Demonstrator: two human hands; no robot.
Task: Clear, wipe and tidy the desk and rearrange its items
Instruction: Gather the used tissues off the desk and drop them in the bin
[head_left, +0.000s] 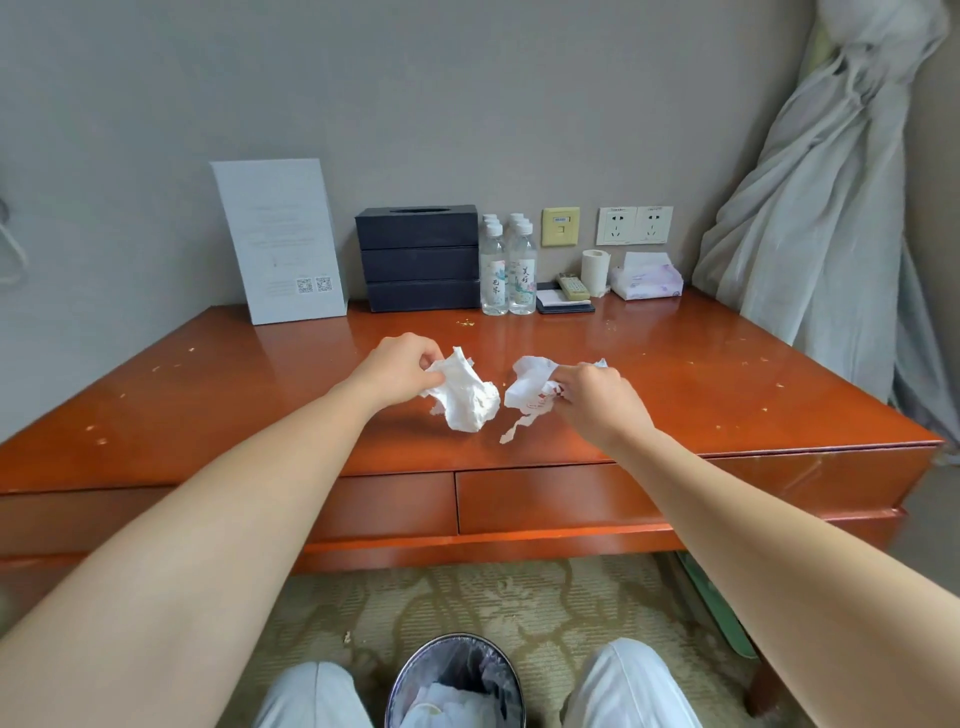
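Note:
My left hand (400, 366) pinches a crumpled white tissue (465, 397) just above the middle of the red-brown wooden desk (208, 405). Beside it, my right hand (597, 397) grips a second crumpled, torn tissue (527, 392). The two tissues hang close together without touching. Small yellowish crumbs (465, 323) are scattered over the desk top.
Along the back wall stand a white info card (280, 241), a black tissue box stack (420, 257), water bottles (506, 270), a notepad with a remote (566, 296), a paper roll (595, 270) and a tissue pack (647, 278). A lined waste bin (454, 686) sits between my knees. Curtains (831, 182) hang at right.

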